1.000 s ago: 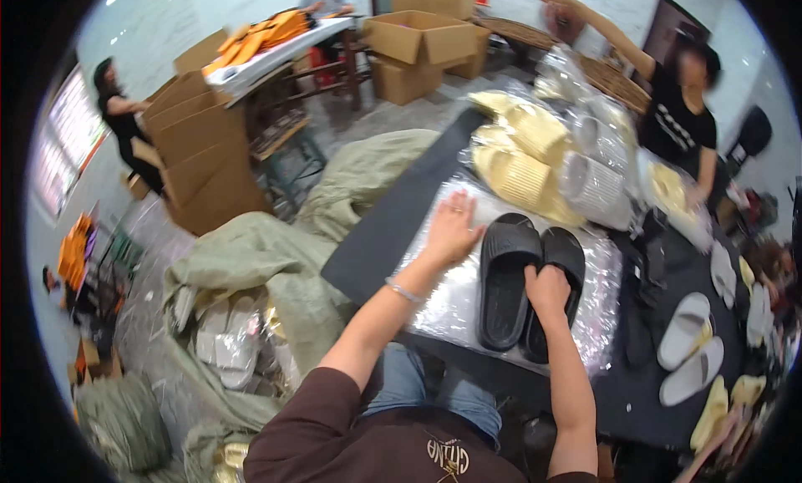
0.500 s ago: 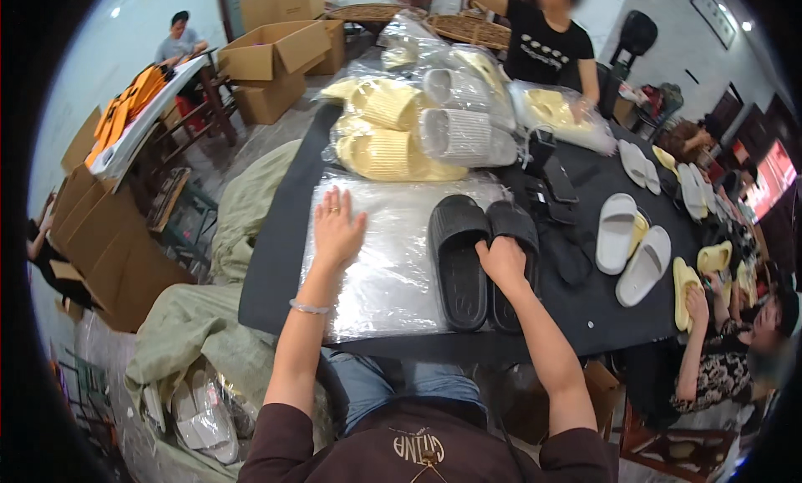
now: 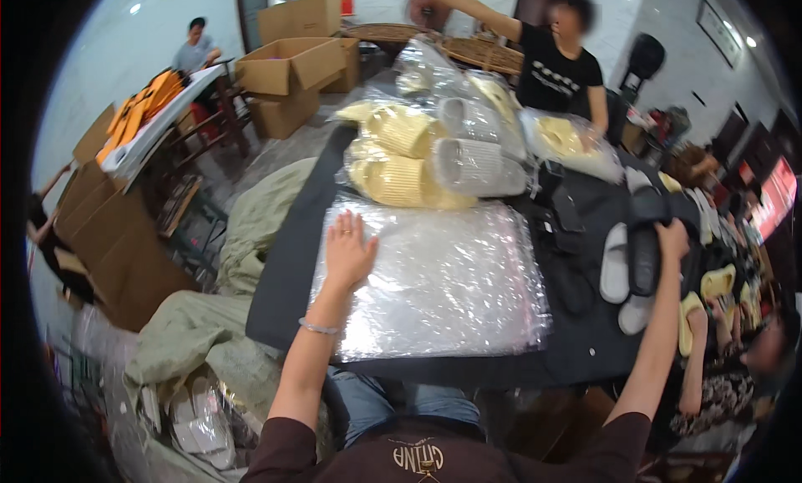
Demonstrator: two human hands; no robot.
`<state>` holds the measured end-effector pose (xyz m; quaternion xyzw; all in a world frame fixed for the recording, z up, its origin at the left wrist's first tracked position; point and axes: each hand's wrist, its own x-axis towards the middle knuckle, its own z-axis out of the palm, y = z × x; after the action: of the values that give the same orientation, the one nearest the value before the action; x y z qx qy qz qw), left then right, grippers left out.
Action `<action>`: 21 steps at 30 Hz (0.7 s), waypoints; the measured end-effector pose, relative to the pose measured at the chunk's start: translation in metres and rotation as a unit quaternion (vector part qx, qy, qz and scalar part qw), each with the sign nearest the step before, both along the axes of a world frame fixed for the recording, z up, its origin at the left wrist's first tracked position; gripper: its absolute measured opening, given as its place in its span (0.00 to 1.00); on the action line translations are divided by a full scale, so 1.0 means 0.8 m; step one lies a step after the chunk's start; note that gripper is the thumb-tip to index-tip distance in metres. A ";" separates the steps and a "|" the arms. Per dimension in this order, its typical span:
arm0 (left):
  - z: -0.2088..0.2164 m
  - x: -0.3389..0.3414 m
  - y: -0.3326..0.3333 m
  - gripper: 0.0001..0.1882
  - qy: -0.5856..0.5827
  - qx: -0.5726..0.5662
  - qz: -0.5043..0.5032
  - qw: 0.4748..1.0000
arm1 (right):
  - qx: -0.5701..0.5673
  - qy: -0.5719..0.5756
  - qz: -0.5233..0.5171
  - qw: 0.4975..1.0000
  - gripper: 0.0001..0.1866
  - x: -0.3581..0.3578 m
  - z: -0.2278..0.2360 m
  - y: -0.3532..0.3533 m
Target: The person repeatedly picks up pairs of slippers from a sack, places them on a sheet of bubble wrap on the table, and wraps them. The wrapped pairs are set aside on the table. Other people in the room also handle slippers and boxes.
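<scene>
While the left hand [image 3: 349, 253] is laid flat, palm down, on the clear plastic bags [image 3: 443, 291], the black slippers [image 3: 643, 270] are gripped by the right hand [image 3: 673, 241], well to the right of the bags and over pale slippers [image 3: 615, 270]. Their long axis is pointed roughly away from the body; whether the 2 layers touch cannot be told. The dark bench [image 3: 280, 295] is also loaded with wrapped yellow slippers [image 3: 393, 175]; beyond it, cardboard boxes [image 3: 284, 115] are stacked.
</scene>
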<state>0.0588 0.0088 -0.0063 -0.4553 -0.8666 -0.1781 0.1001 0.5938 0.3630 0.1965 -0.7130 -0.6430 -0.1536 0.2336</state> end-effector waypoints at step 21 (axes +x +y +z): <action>0.004 -0.002 -0.008 0.35 -0.033 0.022 -0.012 0.999 | -0.148 0.212 0.525 0.811 0.12 -0.536 -0.187 -0.293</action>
<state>0.0570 0.0023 -0.0027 -0.4570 -0.8599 -0.2130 0.0796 0.1652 0.1286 0.0470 -0.3080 -0.8690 0.2442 0.3007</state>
